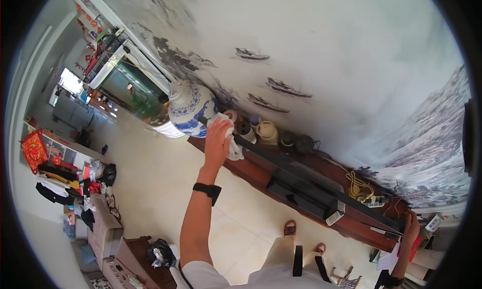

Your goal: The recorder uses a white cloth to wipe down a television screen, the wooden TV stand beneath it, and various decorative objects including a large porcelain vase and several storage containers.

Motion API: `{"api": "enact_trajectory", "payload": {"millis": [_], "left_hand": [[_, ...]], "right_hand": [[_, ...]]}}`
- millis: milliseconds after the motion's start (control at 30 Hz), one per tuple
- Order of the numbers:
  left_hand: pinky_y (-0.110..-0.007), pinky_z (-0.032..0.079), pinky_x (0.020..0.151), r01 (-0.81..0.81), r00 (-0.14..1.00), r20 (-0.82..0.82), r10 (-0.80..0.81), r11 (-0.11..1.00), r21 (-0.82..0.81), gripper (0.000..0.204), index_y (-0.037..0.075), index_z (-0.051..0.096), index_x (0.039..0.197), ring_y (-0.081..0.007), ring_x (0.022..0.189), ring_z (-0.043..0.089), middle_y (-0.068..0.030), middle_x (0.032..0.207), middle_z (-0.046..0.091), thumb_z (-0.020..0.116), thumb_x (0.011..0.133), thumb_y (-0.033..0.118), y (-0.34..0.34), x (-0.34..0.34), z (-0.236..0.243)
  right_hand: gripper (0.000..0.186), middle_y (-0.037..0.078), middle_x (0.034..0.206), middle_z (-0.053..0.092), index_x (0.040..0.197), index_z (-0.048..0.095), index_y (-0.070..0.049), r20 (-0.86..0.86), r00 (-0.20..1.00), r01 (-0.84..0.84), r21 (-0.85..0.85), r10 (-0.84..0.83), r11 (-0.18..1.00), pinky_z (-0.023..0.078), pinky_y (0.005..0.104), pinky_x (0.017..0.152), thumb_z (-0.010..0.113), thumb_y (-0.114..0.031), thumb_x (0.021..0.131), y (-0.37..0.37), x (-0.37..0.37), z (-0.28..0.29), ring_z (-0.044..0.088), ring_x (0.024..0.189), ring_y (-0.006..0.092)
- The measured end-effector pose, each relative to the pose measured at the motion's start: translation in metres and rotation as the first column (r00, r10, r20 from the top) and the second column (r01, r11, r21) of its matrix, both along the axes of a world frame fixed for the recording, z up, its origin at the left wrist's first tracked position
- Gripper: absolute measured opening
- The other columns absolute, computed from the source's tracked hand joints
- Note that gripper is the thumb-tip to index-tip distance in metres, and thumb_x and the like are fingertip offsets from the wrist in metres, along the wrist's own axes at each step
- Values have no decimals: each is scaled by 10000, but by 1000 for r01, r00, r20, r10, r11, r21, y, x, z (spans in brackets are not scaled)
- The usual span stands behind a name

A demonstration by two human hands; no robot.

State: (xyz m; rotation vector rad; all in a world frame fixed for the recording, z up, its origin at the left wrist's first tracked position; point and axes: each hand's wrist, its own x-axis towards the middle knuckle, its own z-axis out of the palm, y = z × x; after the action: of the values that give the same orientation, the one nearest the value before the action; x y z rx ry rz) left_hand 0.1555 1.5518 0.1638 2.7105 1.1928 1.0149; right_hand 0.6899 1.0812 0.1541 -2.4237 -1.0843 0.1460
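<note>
My left hand (217, 141), its fingers curled round a crumpled white cloth (235, 151), is at the left end of a long black flat screen (306, 173) on the wooden cabinet (253, 176). A large blue-and-white porcelain vase (193, 108) stands just beyond that hand. At the screen's far right end, my right hand (409, 229) grips the edge, its fingertips partly hidden. Behind the screen are several jars and pots (267, 133) and a coiled yellow cable (357, 186). A pale remote (334, 218) sits in front, toward the right.
A lit fish tank (130, 91) stands beyond the vase, against the painted wall (351, 78). At the left are a sofa piled with clothes (103, 224) and a black bag (159, 254) by dark wooden furniture. Pale tiled floor (155, 178) lies between. A folding stool (346, 279) is near my feet.
</note>
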Motion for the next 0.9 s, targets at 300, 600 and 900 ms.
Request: {"api": "enact_trajectory", "payload": {"millis": [300,600,900], "left_hand": [[-435,270,1043,-84,984,158,83,996,-2,243,22,558,1095,-355,1246,386,-122,1211,528,466,900,134,57,-32,-9],[-324,355,973,-283,567,769,295,947,-154,319,-2,515,1199,-242,1109,508,-127,1195,549,452,943,178,50,1,-34],[-328,475,835,-63,-50,899,436,897,-438,536,-25,391,1312,-248,995,567,-167,1151,555,532,923,315,62,-23,-40]], "right_hand": [[264,128,911,654,1077,596,-6,-43,999,13,-13,-13,1000,465,305,749,420,-164,961,6,-6,7,632,855,224],[294,114,864,669,1060,619,-33,-63,997,36,2,-36,999,480,312,713,405,-212,967,6,-5,0,643,767,203],[317,129,838,667,1054,631,-59,215,974,-69,-43,77,997,478,360,674,374,-227,975,1,5,-9,650,781,270]]}}
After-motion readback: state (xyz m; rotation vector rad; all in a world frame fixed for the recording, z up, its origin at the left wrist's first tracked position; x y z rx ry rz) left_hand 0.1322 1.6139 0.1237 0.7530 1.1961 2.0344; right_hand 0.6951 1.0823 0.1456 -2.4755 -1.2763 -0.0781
